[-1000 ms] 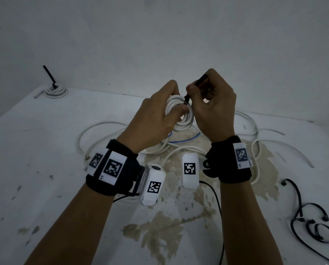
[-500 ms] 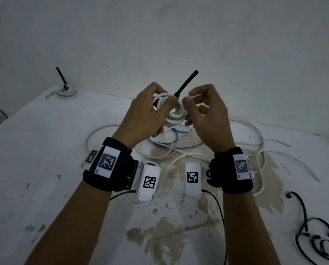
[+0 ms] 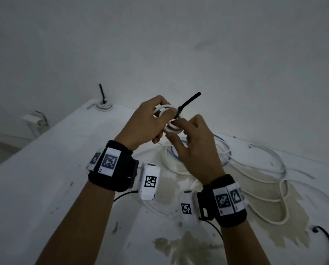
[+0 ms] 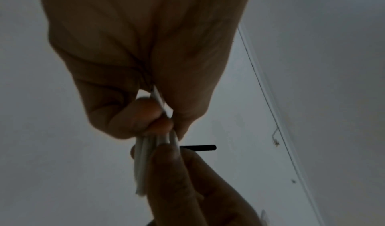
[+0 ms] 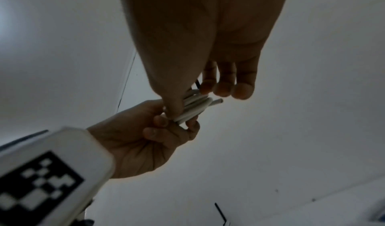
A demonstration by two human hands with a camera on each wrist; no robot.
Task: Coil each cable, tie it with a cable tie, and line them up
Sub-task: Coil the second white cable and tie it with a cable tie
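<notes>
I hold a small coiled white cable (image 3: 169, 127) up above the table between both hands. My left hand (image 3: 160, 119) grips its left side, fingers curled round the strands (image 4: 154, 140). My right hand (image 3: 181, 129) pinches the right side, with the thumb in front and the fingers behind the strands (image 5: 193, 106). A black cable tie (image 3: 188, 103) is wrapped round the coil and its tail points up and right, free of both hands. The tail also shows in the left wrist view as a black cable tie (image 4: 198, 147) past my fingers.
A tied white coil (image 3: 103, 107) with an upright black tie tail sits at the table's far left corner. Loose white cables (image 3: 255, 169) and a blue cable (image 3: 225, 150) sprawl under and right of my hands. A black cable (image 3: 328, 241) lies at the right edge.
My right hand let go of the tie's tail and now pinches the coil lower down. The tail stands free. Both hands rose with the coil.
</notes>
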